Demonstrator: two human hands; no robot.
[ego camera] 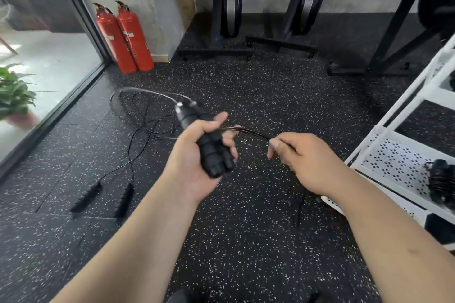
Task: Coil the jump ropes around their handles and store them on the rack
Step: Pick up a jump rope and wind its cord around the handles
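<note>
Within left hand (pixel 188 162), handles (pixel 213 155) diagonal, up-left

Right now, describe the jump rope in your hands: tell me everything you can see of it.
The jump rope is black. Its two ribbed, rubbery-looking handles lie side by side in the left hand, which grips them, pale-capped tips pointing away. Several thin dark strands of cord stretch from that hand to the right hand, which pinches them. A blurred loop arcs out from the tips above the floor; more cord hangs below the right hand.
</note>
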